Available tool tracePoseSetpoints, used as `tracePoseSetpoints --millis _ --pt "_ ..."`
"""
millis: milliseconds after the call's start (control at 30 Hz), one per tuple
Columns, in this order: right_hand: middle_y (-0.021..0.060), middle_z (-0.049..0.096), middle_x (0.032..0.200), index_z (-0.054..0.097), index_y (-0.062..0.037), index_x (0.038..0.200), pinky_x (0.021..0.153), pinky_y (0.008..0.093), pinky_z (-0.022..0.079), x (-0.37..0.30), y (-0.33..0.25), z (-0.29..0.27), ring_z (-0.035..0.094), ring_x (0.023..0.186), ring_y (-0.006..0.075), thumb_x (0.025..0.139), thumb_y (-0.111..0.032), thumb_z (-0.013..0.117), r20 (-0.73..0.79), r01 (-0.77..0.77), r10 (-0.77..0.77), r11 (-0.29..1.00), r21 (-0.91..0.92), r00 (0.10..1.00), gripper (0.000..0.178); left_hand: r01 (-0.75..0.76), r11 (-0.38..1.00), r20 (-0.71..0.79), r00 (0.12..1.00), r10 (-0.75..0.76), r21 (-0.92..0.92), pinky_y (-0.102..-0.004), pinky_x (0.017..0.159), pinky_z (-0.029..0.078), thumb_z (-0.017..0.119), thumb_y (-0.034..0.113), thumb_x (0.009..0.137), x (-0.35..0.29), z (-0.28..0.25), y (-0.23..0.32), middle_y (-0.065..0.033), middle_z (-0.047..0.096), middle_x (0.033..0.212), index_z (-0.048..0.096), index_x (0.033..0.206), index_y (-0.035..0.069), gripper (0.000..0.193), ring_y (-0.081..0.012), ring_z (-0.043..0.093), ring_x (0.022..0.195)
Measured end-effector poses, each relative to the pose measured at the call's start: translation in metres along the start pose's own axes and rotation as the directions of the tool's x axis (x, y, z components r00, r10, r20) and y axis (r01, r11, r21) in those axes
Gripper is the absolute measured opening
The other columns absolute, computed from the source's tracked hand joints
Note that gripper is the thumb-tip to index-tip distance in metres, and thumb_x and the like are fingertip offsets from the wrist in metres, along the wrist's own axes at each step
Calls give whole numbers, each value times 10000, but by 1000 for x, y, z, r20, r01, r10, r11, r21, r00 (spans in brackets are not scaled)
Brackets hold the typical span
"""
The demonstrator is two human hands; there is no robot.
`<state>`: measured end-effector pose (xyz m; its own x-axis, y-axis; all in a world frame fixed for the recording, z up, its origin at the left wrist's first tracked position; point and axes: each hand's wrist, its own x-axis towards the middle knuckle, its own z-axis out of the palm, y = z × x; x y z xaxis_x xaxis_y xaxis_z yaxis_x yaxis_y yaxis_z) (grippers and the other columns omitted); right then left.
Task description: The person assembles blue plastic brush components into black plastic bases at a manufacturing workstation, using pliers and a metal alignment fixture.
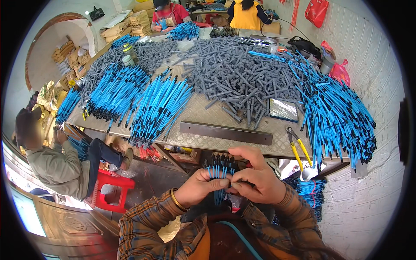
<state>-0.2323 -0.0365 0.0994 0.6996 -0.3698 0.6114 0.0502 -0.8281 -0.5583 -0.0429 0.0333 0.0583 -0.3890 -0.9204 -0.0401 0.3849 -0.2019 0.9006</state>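
Note:
My left hand [195,187] is closed around a bundle of thin blue rods with black tips [219,171], held upright in front of my lap near the table's front edge. The lower ends of the bundle hang below my fingers. Against the bundle's right side, my right hand [260,182] has its thumb and fingers pinched together, with one finger raised. Whatever lies in that pinch is too small or hidden to make out. Just beyond my hands, a long dark metal bar [225,132] lies along the table edge.
Grey plastic parts [242,73] are heaped over the table [195,108]. Blue rods lie piled at left [160,104] and right [338,112]. Yellow-handled pliers [298,149] hang over the front edge. A person [56,160] sits at left beside a red stool [113,190]; two others work at the far side.

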Motion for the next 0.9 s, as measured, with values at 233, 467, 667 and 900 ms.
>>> tracePoseSetpoints --millis 233,467,667,900 --pt "183 399 1248 568 -63 850 937 392 336 -5 0 1 406 1124 331 722 -39 641 5 -11 10 999 47 1000 150 80 996 56 995 -83 49 -278 833 442 548 115 875 -1 2 6 -42 626 947 589 1039 23 193 -118 569 894" --pt "188 395 1253 553 -61 865 945 382 332 -9 -2 14 408 1125 344 736 -50 633 8 -28 28 997 71 1000 152 128 983 182 972 -151 132 -269 820 448 577 97 854 -9 -1 0 -48 637 915 595 1021 30 181 -113 575 883" --pt "169 395 1288 404 -24 1243 952 355 337 -14 5 18 418 1163 269 773 -152 643 -65 -165 182 963 214 981 542 34 985 62 997 -45 169 -305 820 455 571 26 834 -5 2 7 -72 633 894 592 948 20 116 -156 590 877" --pt "155 399 1290 304 8 1319 953 362 341 -29 46 15 407 1175 246 812 -444 582 -102 -175 245 877 448 964 733 30 999 150 988 -25 -32 -401 794 473 567 -35 807 -16 -24 11 -168 611 948 547 992 -8 187 -284 584 919"
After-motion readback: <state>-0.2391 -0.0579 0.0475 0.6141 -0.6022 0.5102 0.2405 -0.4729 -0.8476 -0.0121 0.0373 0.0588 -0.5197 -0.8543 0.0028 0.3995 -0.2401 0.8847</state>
